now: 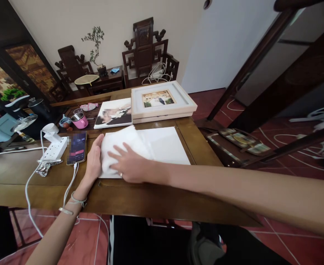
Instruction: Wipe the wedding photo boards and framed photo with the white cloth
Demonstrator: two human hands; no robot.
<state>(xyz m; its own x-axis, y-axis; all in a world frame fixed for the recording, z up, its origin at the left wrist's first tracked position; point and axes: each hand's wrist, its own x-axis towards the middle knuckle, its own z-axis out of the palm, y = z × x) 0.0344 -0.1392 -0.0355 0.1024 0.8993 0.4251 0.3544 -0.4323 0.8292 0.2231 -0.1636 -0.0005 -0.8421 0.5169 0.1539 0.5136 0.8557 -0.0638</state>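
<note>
A flat white panel (pixel 170 145) lies on the wooden table (pixel 156 200) in front of me. On its left part is a soft white sheet (pixel 131 136), cloth or tissue; I cannot tell which. My right hand (pixel 131 162) reaches across and lies flat on the sheet with its fingers spread. Along the panel's left edge rests my left hand (pixel 94 160), its fingers stretched out and its side against the panel. A phone (pixel 77 147) with a lit screen and a cable plugged in lies just left of that hand.
Behind the panel are a photo print (pixel 114 114) and stacked pale frames (pixel 163 101). A pink cup (pixel 79 120), a white power strip (pixel 56 148) and cables are on the left. A dark wooden chair (pixel 143 48) stands by the wall.
</note>
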